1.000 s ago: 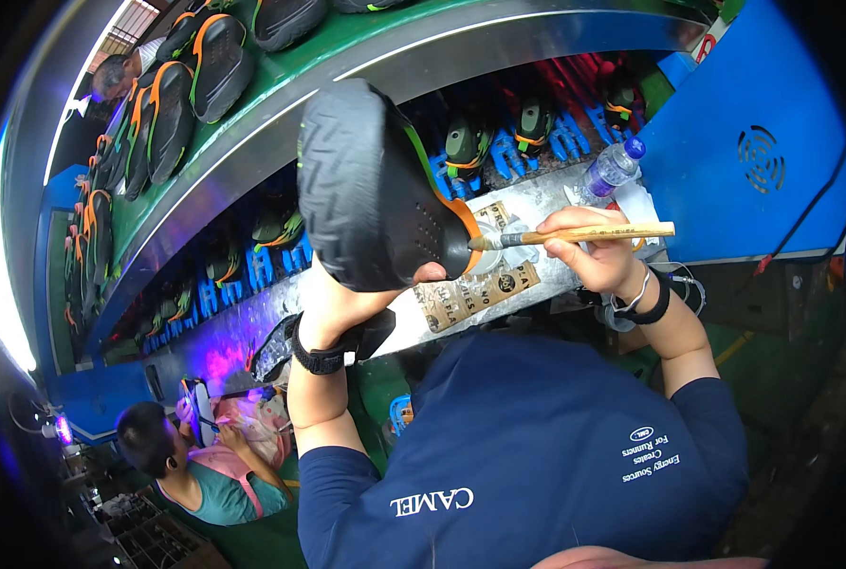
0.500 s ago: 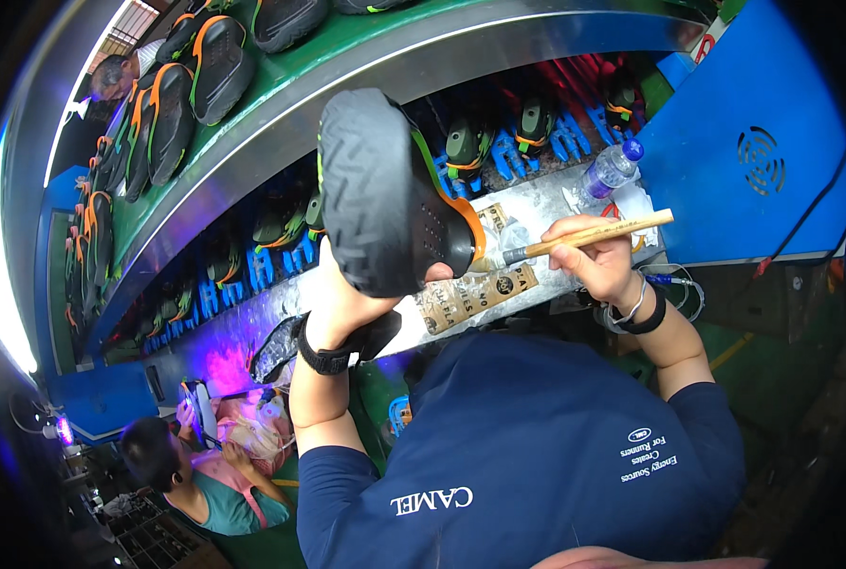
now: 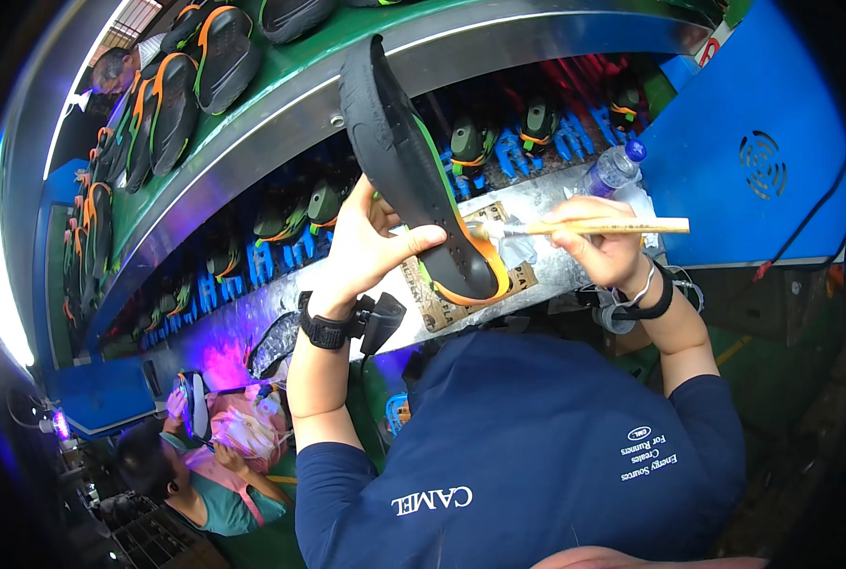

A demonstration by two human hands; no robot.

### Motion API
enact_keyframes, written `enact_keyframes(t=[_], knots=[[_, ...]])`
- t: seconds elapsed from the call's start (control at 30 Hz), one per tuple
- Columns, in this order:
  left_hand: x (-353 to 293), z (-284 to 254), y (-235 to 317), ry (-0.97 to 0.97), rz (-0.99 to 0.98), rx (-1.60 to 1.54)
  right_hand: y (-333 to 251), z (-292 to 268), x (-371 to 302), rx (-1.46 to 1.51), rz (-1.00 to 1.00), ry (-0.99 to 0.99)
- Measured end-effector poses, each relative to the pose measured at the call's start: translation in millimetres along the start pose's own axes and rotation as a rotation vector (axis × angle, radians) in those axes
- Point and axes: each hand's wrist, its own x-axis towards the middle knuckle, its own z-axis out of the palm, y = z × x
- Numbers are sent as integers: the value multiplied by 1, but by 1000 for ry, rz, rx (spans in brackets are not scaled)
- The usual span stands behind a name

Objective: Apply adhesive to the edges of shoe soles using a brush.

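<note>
A black shoe sole [image 3: 406,166] with orange and green edging is gripped in my left hand [image 3: 366,248], whose thumb presses on its inner face. The sole stands tilted, toe end up and away from me, orange heel end toward me. Between the fingers of my right hand [image 3: 601,248] is a wooden-handled brush [image 3: 646,226]. Its bristle tip meets or nearly meets the orange rim near the heel; I cannot tell whether they touch. Under the sole, brown printed paper [image 3: 521,276] lies on the worn bench [image 3: 556,190].
A clear bottle with a purple cap [image 3: 615,169] stands at the bench's back right, beside a blue machine housing [image 3: 726,190]. Behind, dark green shoe uppers [image 3: 470,142] sit on blue holders. A green shelf [image 3: 281,71] above carries several soles. At lower left, another person [image 3: 181,474] holds a shoe.
My left hand has turned the sole, so its inner face and orange heel rim now show instead of the tread. The brush has swung to nearly level, its tip moved along the rim.
</note>
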Motion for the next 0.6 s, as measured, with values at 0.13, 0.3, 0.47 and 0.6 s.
enact_keyframes(t=[0.13, 0.3, 0.47, 0.6], knots=[[1, 0, -1, -12, -3, 14, -5, 4, -5, 76, 86, -89], [0, 3, -3, -53, -95, -98, -2, 8, 9, 3, 10, -51], [-4, 5, -2, -101, -96, -69, -10, 4, 20, -21, 2, -7], [-6, 10, -1, -137, -97, -87, -6, 2, 29, -82, -104, 93]])
